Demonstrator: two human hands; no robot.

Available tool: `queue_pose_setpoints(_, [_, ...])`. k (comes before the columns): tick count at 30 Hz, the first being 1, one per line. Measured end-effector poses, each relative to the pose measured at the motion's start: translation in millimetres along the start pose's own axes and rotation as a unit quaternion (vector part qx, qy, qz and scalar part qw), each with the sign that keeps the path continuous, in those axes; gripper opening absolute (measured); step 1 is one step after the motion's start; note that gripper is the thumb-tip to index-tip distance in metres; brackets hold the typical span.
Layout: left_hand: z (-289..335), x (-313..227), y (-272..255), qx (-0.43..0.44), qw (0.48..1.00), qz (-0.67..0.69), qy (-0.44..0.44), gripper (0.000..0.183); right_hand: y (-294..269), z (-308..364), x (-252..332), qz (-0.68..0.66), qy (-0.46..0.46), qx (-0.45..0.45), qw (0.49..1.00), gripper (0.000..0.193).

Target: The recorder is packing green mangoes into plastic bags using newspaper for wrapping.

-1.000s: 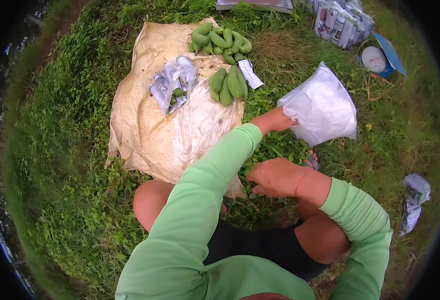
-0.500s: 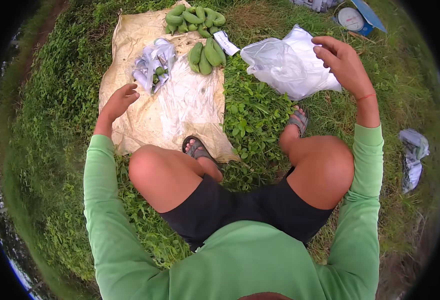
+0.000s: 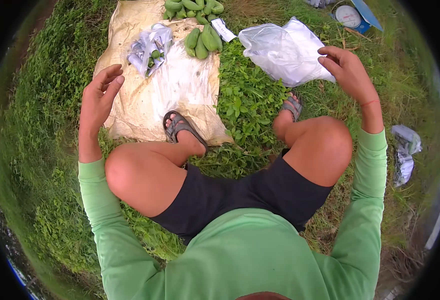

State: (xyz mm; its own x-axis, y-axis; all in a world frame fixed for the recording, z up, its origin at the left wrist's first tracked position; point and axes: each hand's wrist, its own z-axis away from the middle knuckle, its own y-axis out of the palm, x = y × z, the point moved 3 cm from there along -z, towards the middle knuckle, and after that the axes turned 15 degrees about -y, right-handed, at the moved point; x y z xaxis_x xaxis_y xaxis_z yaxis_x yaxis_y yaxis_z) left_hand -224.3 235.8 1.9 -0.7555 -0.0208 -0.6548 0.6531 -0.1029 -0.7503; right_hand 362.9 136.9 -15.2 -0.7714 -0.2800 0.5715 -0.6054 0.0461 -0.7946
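1. Left hand (image 3: 100, 95): a second ago it reached across the body to the edge of the plastic bag; now it is back on its own side, raised by the left edge of the tan sheet (image 3: 180, 95). Thumb and fingers stand apart, with nothing between them. Whether the hand touches the sheet I cannot tell, though it looks lifted above it.

2. Right hand (image 3: 347, 72): a second ago it hung low before the knees; now it is up at the right side of the plastic bag (image 3: 287, 52). Its fingers are loosely bent, the thumb a little apart from them, and no grip on anything shows. The fingertips overlap the bag's edge in view; contact cannot be told.

3. The bag lies on the grass (image 3: 250, 107), right of the sheet and just beyond the right sandal (image 3: 294, 107). A second ago it looked mostly solid white; now a clear part shows spread toward the sheet, beside the whiter part.

4. What this means: the hands are well apart and both look free, and the bag lies without a hold on it.

5. The green vegetables (image 3: 211, 39) lie where they were, on the sheet's right side near a paper slip (image 3: 223, 30). Left of them sits a see-through bundle (image 3: 152, 45).

6. The left sandal (image 3: 185, 129), hidden behind the arm a second ago, now shows on the sheet's near part.
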Motion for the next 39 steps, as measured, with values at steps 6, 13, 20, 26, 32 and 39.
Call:
queue_pose_setpoints(6, [42.2, 102.0, 39.9, -0.089, 0.975, 0.101, -0.179, 0.042, 55.0, -10.8, 38.7, 0.0, -0.096, 0.128, 0.987, 0.034])
queue_pose_setpoints(13, [179.4, 190.6, 169.6, 0.077, 0.869, 0.26, -0.414, 0.043, 77.7, 12.7, 27.8, 0.093, -0.056, 0.243, 0.964, 0.026])
queue_pose_setpoints(20, [234.6, 180.3, 228.1, 0.178, 0.847, 0.284, -0.413, 0.043, 83.8, 23.8, 40.6, 0.19, -0.09, 0.294, 0.933, 0.027])
queue_pose_setpoints(26, [247.2, 176.2, 242.5, 0.2, 0.851, 0.29, -0.39, 0.042, 78.0, 12.9, 73.1, 0.251, -0.086, 0.307, 0.914, 0.024])
queue_pose_setpoints(32, [253.8, 172.3, 249.9, 0.215, 0.855, 0.286, -0.376, 0.042, 68.1, -14.0, 107.9, 0.257, -0.122, 0.301, 0.91, 0.029])
queue_pose_setpoints(39, [263.2, 169.7, 242.0, 0.224, 0.865, 0.258, -0.368, 0.042, 61.2, -4.4, 121.5, 0.24, -0.173, 0.261, 0.919, 0.023])
